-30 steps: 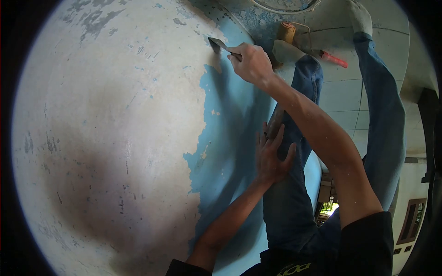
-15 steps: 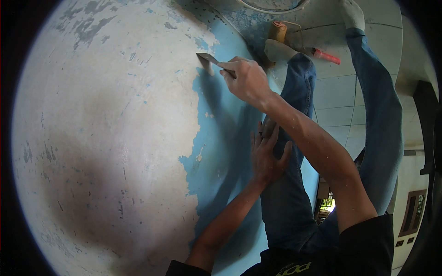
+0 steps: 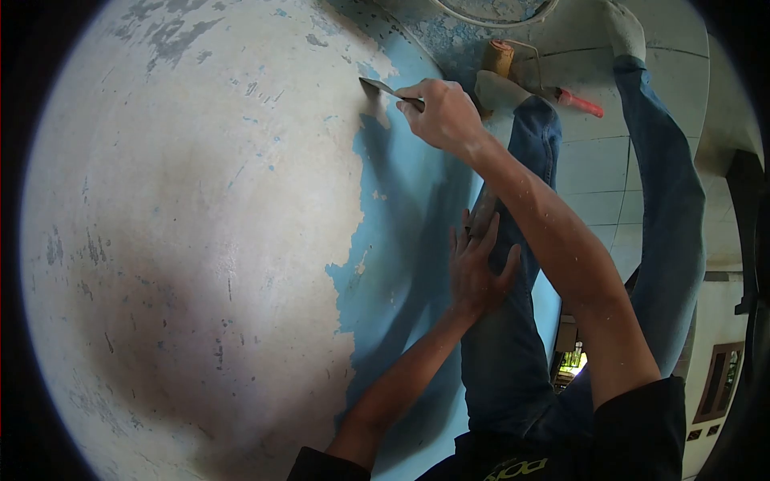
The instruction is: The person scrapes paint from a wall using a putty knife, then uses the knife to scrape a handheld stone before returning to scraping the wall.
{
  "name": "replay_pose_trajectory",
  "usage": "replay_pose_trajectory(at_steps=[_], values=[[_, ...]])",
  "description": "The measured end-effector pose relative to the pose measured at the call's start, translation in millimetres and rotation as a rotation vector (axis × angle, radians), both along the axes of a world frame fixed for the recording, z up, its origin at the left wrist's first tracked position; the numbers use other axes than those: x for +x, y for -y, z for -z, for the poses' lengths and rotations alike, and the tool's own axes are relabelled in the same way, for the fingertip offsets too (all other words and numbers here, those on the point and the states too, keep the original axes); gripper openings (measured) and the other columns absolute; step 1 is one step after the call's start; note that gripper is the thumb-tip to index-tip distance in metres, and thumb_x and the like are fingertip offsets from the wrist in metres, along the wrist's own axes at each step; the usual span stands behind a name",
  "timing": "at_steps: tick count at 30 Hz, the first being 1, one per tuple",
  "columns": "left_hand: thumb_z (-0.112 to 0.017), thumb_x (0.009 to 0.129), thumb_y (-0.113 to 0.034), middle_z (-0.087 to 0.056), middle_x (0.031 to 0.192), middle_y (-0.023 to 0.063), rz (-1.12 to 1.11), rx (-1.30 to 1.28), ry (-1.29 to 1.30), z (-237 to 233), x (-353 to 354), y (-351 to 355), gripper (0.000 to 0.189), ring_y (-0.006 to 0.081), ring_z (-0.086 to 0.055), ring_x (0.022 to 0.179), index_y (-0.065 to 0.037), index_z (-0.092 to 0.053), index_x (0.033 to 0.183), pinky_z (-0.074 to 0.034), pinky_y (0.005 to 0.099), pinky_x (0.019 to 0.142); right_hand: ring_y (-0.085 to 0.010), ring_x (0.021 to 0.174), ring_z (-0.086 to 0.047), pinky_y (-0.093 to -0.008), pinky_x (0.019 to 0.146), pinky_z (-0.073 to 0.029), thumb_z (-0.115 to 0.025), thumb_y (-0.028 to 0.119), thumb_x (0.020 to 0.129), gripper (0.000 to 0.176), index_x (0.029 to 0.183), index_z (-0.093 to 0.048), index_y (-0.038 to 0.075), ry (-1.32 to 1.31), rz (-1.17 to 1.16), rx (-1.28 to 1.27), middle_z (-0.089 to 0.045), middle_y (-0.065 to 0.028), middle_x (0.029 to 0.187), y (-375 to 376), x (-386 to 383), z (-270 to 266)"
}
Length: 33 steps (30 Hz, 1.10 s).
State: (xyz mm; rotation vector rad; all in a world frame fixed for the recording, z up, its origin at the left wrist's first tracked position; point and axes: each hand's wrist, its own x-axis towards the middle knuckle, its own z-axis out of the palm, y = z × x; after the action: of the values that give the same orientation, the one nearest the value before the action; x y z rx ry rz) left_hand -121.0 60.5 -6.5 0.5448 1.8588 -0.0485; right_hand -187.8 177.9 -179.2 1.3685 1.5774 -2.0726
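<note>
Closed round the handle of a metal scraper (image 3: 383,86), my right hand (image 3: 446,114) is at the upper middle of the head view. The scraper's blade lies against the wall (image 3: 200,200), where bare pale plaster meets blue paint (image 3: 393,232). Lower down, my left hand (image 3: 483,272) has its fingers spread, resting by the jeans-clad leg and the blue wall. A dark object (image 3: 481,212) shows at its fingertips; what it is I cannot make out.
A paint roller (image 3: 499,58) with a red handle (image 3: 579,103) lies on the tiled floor (image 3: 593,164) beside my socked foot (image 3: 499,90). A round rim (image 3: 497,22) is at the top. My other leg (image 3: 662,176) stretches along the right.
The whole view has shifted, so the wall, legs and roller sit slightly further right. The scraper has moved slightly up along the paint edge. My left hand stays spread by the leg.
</note>
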Motion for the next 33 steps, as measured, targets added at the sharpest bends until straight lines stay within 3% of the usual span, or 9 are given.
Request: replay_pose_trajectory(at_steps=[4, 6, 7, 10, 19, 21, 26, 31, 33], values=[[-0.07, 0.088, -0.027, -0.039, 0.156, 0.015, 0.028, 0.011, -0.003, 3, -2, -4, 0.067, 0.0457, -0.025, 0.147, -0.01, -0.045, 0.148, -0.018, 0.0622, 0.117, -0.0353, 0.074, -0.069, -0.0411, 0.07, -0.054, -0.068, 0.013, 0.087, 0.021, 0.106, -0.076, 0.007, -0.026, 0.036, -0.014, -0.07, -0.0194, 0.084, 13, 9, -2], [-0.07, 0.088, -0.026, -0.039, 0.155, 0.0146, 0.035, -0.001, -0.002, -1, -2, -3, 0.067, 0.0463, -0.025, 0.147, -0.01, -0.045, 0.148, -0.019, 0.0624, 0.117, -0.0371, 0.07, -0.068, -0.0429, 0.069, -0.054, -0.068, 0.014, 0.088, 0.022, 0.107, -0.076, 0.007, -0.08, 0.107, 0.213, -0.07, -0.0199, 0.08, 24, 7, -5], [-0.07, 0.088, -0.026, -0.039, 0.155, 0.0146, 0.036, -0.008, -0.006, -2, -1, -2, 0.067, 0.0463, -0.025, 0.147, -0.01, -0.045, 0.148, -0.019, 0.0624, 0.117, -0.0369, 0.084, -0.07, -0.0437, 0.082, -0.056, -0.066, 0.02, 0.088, 0.024, 0.109, -0.076, 0.013, 0.016, 0.047, 0.098, -0.073, -0.0176, 0.09, 21, 2, 1], [-0.07, 0.088, -0.026, -0.038, 0.156, 0.0139, 0.02, 0.0, -0.012, 0, -1, 0, 0.067, 0.0466, -0.025, 0.147, -0.01, -0.045, 0.148, -0.019, 0.0623, 0.117, -0.0372, 0.085, -0.07, -0.0434, 0.081, -0.056, -0.065, 0.017, 0.088, 0.024, 0.108, -0.076, 0.013, 0.126, 0.024, -0.022, -0.073, -0.0184, 0.09, 5, -18, 16], [-0.065, 0.091, -0.035, -0.045, 0.15, 0.0195, 0.053, 0.003, -0.035, 1, -3, 1, 0.064, 0.0441, -0.029, 0.146, -0.003, -0.049, 0.144, -0.018, 0.059, 0.119, -0.0334, 0.073, -0.072, -0.0385, 0.071, -0.056, -0.068, 0.017, 0.089, 0.024, 0.109, -0.076, 0.007, -0.022, 0.009, 0.007, -0.073, -0.0201, 0.088, -6, -5, 10], [-0.069, 0.089, -0.03, -0.038, 0.157, 0.0133, 0.037, 0.004, -0.023, 1, 0, 3, 0.066, 0.0461, -0.025, 0.147, -0.01, -0.046, 0.148, -0.018, 0.0617, 0.118, -0.033, 0.072, -0.071, -0.0382, 0.07, -0.056, -0.068, 0.016, 0.089, 0.023, 0.108, -0.076, 0.007, 0.029, -0.03, -0.069, -0.073, -0.02, 0.089, -8, -1, 7], [-0.068, 0.089, -0.03, -0.038, 0.156, 0.0149, 0.028, 0.004, -0.021, 2, 0, 0, 0.065, 0.0459, -0.027, 0.146, -0.011, -0.046, 0.148, -0.018, 0.0607, 0.118, -0.0329, 0.07, -0.071, -0.0384, 0.068, -0.056, -0.067, 0.017, 0.089, 0.024, 0.109, -0.076, 0.007, -0.067, 0.068, 0.164, -0.072, -0.0204, 0.084, 18, 4, 2], [-0.068, 0.089, -0.03, -0.038, 0.156, 0.0144, 0.017, 0.014, -0.022, 1, -1, -2, 0.066, 0.0456, -0.027, 0.146, -0.011, -0.046, 0.148, -0.018, 0.0611, 0.118, -0.034, 0.073, -0.071, -0.0387, 0.07, -0.056, -0.068, 0.021, 0.089, 0.025, 0.107, -0.076, 0.006, 0.001, -0.01, 0.007, -0.072, -0.0203, 0.085, -7, -10, 19], [-0.066, 0.091, -0.035, -0.043, 0.153, 0.0167, 0.055, 0.003, -0.043, 0, -2, -3, 0.065, 0.0434, -0.028, 0.146, -0.004, -0.048, 0.144, -0.018, 0.0586, 0.119, -0.0339, 0.073, -0.071, -0.0386, 0.07, -0.056, -0.068, 0.02, 0.089, 0.025, 0.108, -0.076, 0.006, -0.058, 0.0, 0.051, -0.072, -0.0204, 0.084, -2, -1, 8]])
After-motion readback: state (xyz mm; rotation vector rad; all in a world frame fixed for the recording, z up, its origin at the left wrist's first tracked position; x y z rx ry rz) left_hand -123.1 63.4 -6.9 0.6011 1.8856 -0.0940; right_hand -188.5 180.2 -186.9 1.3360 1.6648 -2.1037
